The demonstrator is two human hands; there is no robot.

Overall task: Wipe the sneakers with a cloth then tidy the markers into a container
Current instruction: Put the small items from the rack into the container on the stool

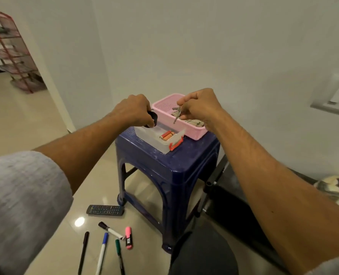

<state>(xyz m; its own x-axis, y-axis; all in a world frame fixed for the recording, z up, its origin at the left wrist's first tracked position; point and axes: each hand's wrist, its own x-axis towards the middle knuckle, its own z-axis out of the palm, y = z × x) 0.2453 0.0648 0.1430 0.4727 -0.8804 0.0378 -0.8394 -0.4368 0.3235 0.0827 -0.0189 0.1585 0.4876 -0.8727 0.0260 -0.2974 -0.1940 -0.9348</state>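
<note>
– Markers [102, 253]?
– Five, loose on the near floor, beside the remote [105, 210].
– Container [158, 145]?
– Clear, farther off on the blue stool [164, 167], batteries [167, 135] inside.
– Grasping anything?
– Left hand [135, 110] grips a dark object [153, 119] above it; right hand [200, 108] pinches keys [177, 114] over the pink basket [196, 134], checked cloth [192, 122] inside.

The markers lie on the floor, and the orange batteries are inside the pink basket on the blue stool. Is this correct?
Not quite: in the head view the orange batteries are inside the clear container beside the pink basket, on the blue stool. The markers are on the floor.
</note>
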